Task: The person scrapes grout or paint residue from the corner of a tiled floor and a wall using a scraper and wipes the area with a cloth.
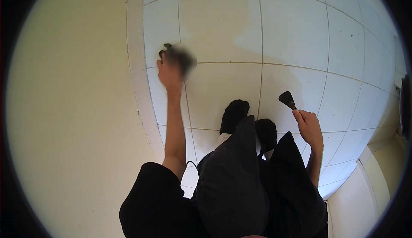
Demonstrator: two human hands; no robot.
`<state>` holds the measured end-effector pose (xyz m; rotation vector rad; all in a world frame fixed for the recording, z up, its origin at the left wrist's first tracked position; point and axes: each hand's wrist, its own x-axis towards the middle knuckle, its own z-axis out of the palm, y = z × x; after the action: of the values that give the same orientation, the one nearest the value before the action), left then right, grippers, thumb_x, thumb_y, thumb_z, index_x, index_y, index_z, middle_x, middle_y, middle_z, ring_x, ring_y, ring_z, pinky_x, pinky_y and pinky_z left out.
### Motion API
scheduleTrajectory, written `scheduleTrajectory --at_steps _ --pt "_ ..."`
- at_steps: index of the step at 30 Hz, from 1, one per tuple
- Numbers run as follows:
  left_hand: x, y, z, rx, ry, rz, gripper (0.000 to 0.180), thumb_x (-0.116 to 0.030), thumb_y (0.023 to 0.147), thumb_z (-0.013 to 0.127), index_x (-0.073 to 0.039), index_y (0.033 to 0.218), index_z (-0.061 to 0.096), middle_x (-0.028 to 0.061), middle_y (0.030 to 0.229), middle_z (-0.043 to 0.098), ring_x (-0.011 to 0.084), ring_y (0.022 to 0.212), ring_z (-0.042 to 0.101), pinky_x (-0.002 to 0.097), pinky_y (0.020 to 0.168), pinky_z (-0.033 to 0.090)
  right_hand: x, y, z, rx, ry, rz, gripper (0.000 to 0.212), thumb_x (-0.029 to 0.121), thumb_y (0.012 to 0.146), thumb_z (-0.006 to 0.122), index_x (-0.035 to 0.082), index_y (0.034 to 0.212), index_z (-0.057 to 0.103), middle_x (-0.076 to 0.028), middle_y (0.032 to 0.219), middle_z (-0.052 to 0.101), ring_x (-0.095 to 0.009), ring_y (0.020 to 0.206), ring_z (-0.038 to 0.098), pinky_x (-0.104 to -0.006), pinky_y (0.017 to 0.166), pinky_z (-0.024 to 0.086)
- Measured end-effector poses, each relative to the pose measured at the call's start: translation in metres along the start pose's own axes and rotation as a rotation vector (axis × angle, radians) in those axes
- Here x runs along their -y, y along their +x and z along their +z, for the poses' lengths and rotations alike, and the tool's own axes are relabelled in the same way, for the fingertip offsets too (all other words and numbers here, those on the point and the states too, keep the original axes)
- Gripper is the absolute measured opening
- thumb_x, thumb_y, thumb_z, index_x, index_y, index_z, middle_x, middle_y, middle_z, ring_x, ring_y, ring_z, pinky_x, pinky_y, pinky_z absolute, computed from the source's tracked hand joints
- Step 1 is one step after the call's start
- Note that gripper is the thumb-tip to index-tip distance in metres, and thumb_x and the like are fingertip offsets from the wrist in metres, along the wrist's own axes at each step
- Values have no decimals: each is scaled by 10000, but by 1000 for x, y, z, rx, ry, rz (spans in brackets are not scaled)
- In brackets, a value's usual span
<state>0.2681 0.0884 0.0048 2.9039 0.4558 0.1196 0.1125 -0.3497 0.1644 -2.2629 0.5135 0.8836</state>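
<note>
My left hand (170,72) reaches out over the tiled floor near the wall on the left. Its fingers are closed around a dark thing (186,62), which is smeared by a blur, so its kind cannot be made out. Small black curved parts of it show beyond the fingers. Off to the right, my right hand (310,126) grips a scraper (287,99) by its handle. The scraper's dark, fan-shaped blade points up and to the left, away from me. Most of its handle is hidden in the hand.
Pale square tiles (223,27) with dark joints cover the floor, with uneven darker patches on them. A cream wall (73,109) rises along the left, with a skirting strip (137,66) at its foot. My feet in dark footwear (235,114) stand between the hands.
</note>
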Motion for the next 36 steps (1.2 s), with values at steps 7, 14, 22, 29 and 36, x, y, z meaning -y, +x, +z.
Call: scheduleTrajectory --at_steps 7,14,22,29,36 --pt "-204 -98 65 158 -344 604 504 -130 757 650 -106 1251 552 154 1104 622 325 812 649 421 643 559 8 3 -2 29 39 -18 473 338 977 524 -56 716 537 -209 564 466 -306 500 417 -424 527 340" --pt "-344 -202 86 511 -939 773 416 -146 796 672 -10 1181 591 146 992 642 293 833 662 406 684 551 16 -11 -6 167 321 -151 449 294 990 514 -14 664 492 -74 501 396 -137 463 376 -334 471 297" --pt "-272 -75 10 830 -1373 88 446 -386 908 633 45 1018 648 99 841 659 167 752 591 343 685 497 -24 -39 -23 261 865 -315 454 269 1002 488 62 599 461 39 482 368 -48 435 302 -253 398 204" --pt "-64 64 -75 -81 -38 84 413 -264 883 621 -118 1268 593 137 1072 596 352 921 644 465 756 527 -6 -17 -21 252 803 -179 411 207 1012 481 60 629 464 49 506 361 -40 455 291 -247 419 222" --pt "-50 91 28 -184 -8 111 486 -251 819 631 -70 1266 563 181 1077 555 375 857 653 464 690 558 -2 -9 -14 250 752 -124 400 209 1016 481 64 643 471 58 522 367 -37 475 293 -248 432 228"
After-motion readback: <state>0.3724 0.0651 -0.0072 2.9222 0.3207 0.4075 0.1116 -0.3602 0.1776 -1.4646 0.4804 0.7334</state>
